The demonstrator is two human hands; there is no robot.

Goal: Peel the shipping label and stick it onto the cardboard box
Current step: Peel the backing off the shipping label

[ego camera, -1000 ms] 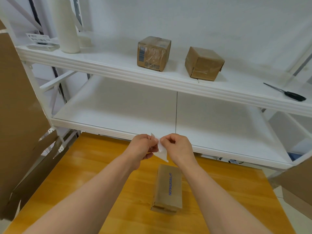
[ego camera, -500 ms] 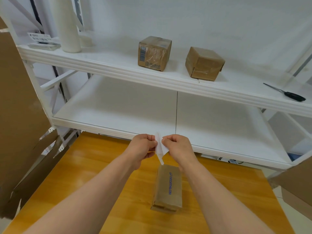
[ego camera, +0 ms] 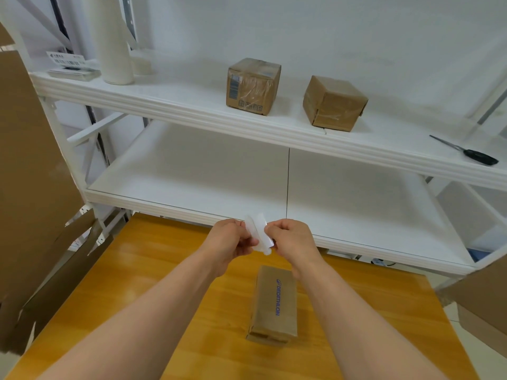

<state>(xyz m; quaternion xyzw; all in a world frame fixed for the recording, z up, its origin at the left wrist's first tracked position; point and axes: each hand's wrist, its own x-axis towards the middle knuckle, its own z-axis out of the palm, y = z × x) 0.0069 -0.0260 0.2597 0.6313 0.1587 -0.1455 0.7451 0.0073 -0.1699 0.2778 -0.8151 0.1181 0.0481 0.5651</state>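
You had three closed cardboard boxes: taped box (ego camera: 252, 86) and plain box (ego camera: 333, 102) on the upper shelf (ego camera: 178, 89), lettered box (ego camera: 275, 300) on the one table (ego camera: 164, 270) below that shelf. Two hands, left hand (ego camera: 230, 242) and right hand (ego camera: 292, 239), with one white label (ego camera: 258, 231). On the upper shelf you also had one pair of scissors (ego camera: 466, 150), two white rolls, tall roll (ego camera: 112, 42) and short roll (ego camera: 141, 63), and one stack of label sheets (ego camera: 70, 68). Two shelf boards, counting the lower shelf (ego camera: 205, 174). Flattened cardboard (ego camera: 33, 160) left of the upper shelf: piece count unclear.
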